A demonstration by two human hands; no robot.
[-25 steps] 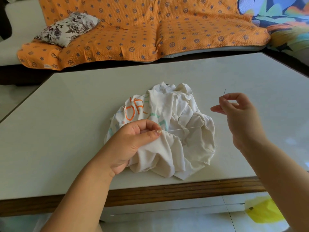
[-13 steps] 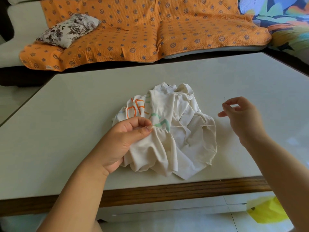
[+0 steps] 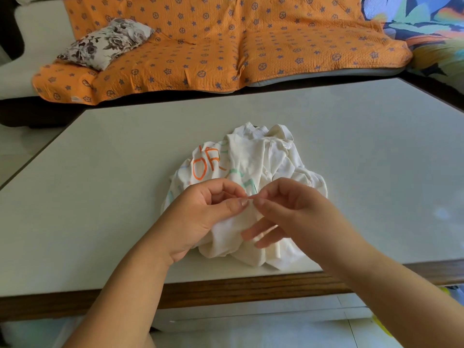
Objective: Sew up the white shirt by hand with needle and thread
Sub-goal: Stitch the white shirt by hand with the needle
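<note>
Items: one white shirt point(image 3: 263, 159), crumpled, near the front edge of one counter point(image 3: 113, 184); two hands.

Left hand point(image 3: 200, 217): its grip is closed, with thumb and forefinger pinching a raised fold of the shirt.

Right hand point(image 3: 296, 212): thumb and forefinger tips meet just beside the left fingertips. What this grip holds is too small to tell. The remaining fingers are extended and blurred, and cover the shirt's near side.

Behind the counter: one orange patterned sofa cover point(image 3: 226, 46) carrying one floral cushion point(image 3: 105, 42).
</note>
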